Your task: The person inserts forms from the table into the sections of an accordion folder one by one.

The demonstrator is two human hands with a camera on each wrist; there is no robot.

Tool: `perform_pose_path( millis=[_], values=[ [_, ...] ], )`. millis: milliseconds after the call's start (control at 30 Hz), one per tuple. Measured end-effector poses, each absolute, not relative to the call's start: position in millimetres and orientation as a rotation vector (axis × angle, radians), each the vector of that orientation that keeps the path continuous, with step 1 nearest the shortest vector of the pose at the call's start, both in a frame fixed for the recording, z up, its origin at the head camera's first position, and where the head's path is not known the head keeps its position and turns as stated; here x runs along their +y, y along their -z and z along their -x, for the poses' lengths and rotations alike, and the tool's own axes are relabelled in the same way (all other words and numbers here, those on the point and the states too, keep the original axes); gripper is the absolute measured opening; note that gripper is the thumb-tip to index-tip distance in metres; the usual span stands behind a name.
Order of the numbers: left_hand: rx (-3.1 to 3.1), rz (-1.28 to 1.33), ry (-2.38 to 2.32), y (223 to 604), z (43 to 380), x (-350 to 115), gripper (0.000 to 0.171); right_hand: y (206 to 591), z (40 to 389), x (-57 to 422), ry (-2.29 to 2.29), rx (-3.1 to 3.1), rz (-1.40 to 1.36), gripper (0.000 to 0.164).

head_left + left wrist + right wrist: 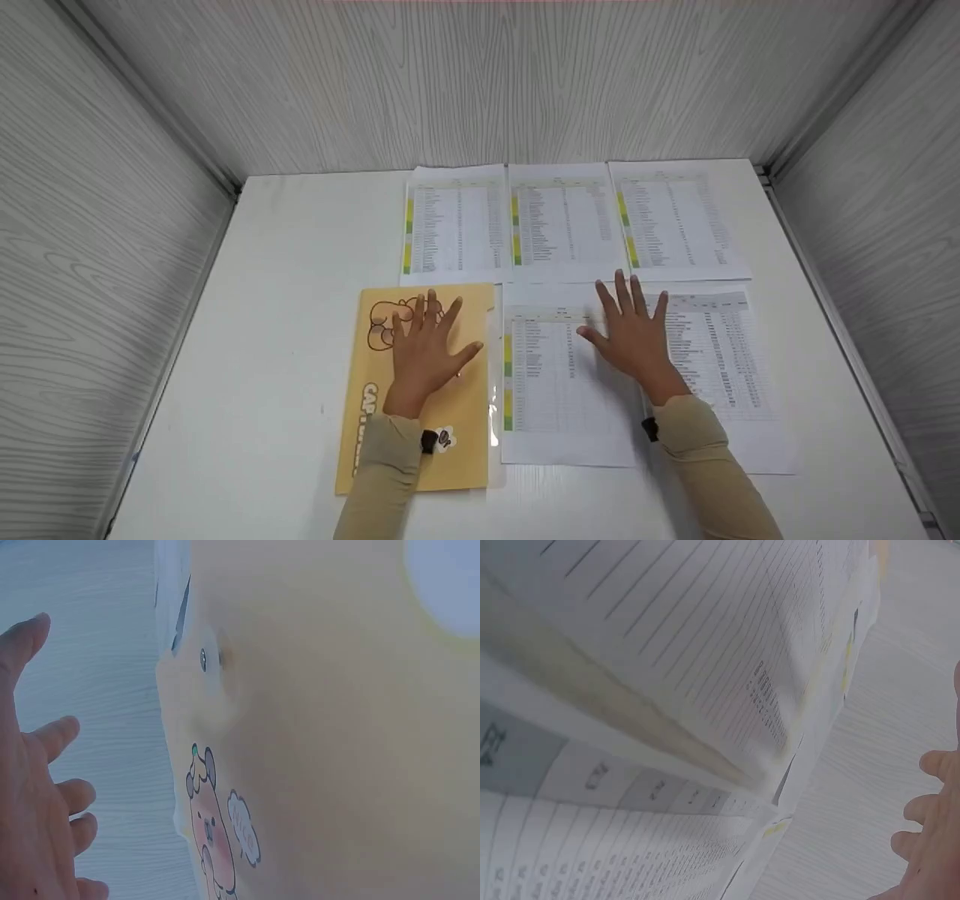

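Note:
My left hand [426, 356] is spread over a yellow-orange file folder [461, 409] with cartoon drawings and large lettering. Its fingers are straight and nothing is in its grip; a clear plastic edge shows along the folder's right side. Fingers apart, my right hand [634, 341] is above two printed table sheets, the lower middle sheet [562, 420] and the lower right sheet [724, 375]. In the left wrist view the left hand [34, 802] stands out beside the folder's cartoon animal [210, 832]. The right wrist view has the right hand [937, 832] at its edge, beside the printed sheets.
Three more printed sheets line the back of the white table [247, 360]: a left sheet [457, 225], a middle sheet [562, 225] and a right sheet [675, 221]. Grey wood-grain panels rise behind the table [487, 82] and along both sides.

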State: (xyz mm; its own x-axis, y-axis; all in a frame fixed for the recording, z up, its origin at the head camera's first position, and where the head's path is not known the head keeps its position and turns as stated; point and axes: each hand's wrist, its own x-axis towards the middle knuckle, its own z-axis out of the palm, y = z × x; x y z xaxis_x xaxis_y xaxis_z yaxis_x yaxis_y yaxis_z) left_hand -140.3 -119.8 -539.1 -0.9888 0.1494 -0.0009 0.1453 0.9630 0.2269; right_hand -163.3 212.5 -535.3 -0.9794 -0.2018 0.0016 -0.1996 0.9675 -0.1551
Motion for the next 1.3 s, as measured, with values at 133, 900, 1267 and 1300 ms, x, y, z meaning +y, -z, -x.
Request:
perform_pose_path(
  millis=[133,900,1267,1300],
  values=[
    [3.070,-0.250,-0.401,538.8,136.3,-117.3,0.082,536.2,161.1,205.3,0.232,3.119,0.357,0.085],
    [2.995,-0.317,-0.397,543.6,120.0,-114.4,0.088,548.7,154.5,156.0,0.249,3.026,0.504,0.087],
    [2.892,-0.299,-0.437,547.9,114.3,-114.6,0.092,551.5,148.2,120.2,0.248,2.938,0.653,0.085],
    [2.886,-0.305,-0.432,548.7,114.0,-114.2,0.093,552.2,147.7,117.7,0.245,2.932,0.665,0.085]
  ],
)
